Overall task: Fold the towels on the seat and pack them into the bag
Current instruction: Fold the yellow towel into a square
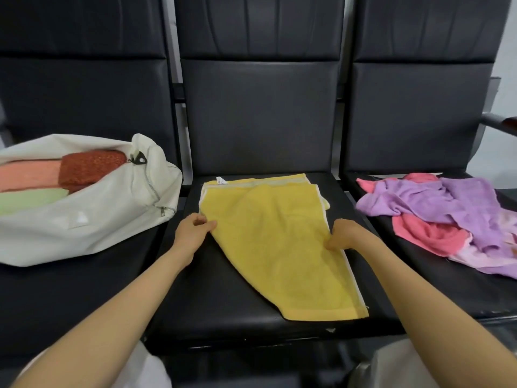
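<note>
Left hand (pixel 193 232) and right hand (pixel 345 236) each pinching one yellow towel (pixel 279 242), one white bag (pixel 106 228) holding three folded towels (pixel 89 170)

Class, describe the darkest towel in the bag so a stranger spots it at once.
On the leftmost black padded seat lies an open white zipped fabric bag. Inside, by the zip pull, sits the rust-red textured towel, darker than the peach towel and pale green towel beside it.

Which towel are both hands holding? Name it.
The yellow towel on the middle seat; left hand and right hand pinch its edges. The purple towel and pink towel lie crumpled, untouched, on the right seat.
</note>
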Demonstrator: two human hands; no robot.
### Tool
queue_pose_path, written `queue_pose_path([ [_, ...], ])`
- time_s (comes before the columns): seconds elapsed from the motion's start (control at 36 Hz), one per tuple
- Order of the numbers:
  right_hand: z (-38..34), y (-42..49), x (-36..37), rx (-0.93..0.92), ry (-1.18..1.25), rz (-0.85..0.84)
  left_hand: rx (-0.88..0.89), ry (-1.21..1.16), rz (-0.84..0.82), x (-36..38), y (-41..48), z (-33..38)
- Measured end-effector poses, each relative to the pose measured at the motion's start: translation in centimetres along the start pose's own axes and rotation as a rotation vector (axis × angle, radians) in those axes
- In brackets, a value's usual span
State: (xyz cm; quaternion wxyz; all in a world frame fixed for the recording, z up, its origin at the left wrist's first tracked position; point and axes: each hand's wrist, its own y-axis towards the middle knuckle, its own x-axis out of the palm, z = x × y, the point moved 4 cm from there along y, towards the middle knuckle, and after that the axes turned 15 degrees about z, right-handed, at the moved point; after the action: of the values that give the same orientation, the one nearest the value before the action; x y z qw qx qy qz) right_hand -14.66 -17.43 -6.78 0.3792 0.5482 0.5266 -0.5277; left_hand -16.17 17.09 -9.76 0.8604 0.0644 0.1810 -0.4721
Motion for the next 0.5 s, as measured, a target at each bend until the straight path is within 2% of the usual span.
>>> queue_pose_path([
  [0.22, 0.2, -0.5, -0.3, 0.006, 0.007, -0.007, 0.151, -0.054, -0.017, -0.9, -1.4, 2.3],
  [0.36, 0.6, -0.3, -0.3, 0.032, 0.041, 0.058, 0.308, 0.120, -0.031, -2.9, -1.2, 3.0],
  [0.42, 0.9, 0.2, -0.3, 0.054, 0.088, 0.152, 0.255, 0.174, -0.177, -3.6, -1.3, 3.2],
  [0.5, 1.2, 0.4, -0.4, 0.080, 0.128, 0.234, 0.189, 0.255, -0.506, -4.2, -2.1, 2.6],
])
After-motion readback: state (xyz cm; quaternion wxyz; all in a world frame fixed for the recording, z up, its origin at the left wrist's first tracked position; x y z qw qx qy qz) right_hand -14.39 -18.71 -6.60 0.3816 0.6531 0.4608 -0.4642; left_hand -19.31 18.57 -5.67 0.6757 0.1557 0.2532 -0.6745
